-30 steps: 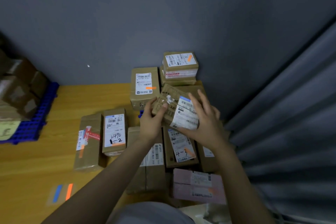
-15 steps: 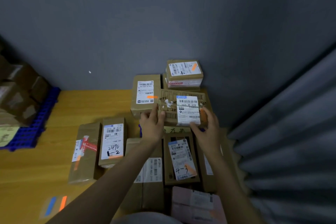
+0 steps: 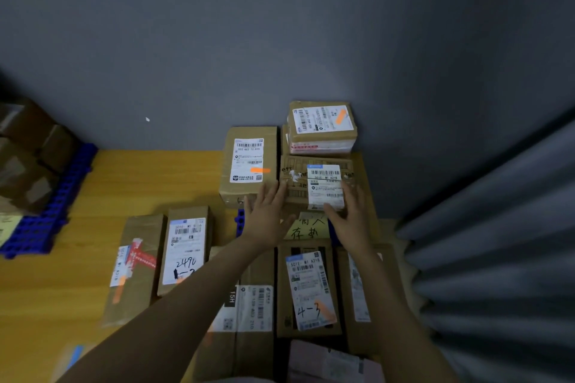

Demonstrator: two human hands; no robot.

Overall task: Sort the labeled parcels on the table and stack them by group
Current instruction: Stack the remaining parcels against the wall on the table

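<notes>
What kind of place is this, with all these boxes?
Probably a parcel sorting or pickup room: labelled cardboard parcels cover a wooden table, more boxes sit on a blue plastic pallet.

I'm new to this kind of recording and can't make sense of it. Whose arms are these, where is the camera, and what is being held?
No machine here: the camera sits on a person's head and looks down at their own bare arms. The left hand and right hand reach to a printed brown parcel lying near the grey wall. Their fingers are straight, resting at its edges, so nothing is gripped. Around it on the wooden table lie more labelled cardboard parcels, among them the 4-3 parcel, and a small stack stands in the corner.
</notes>
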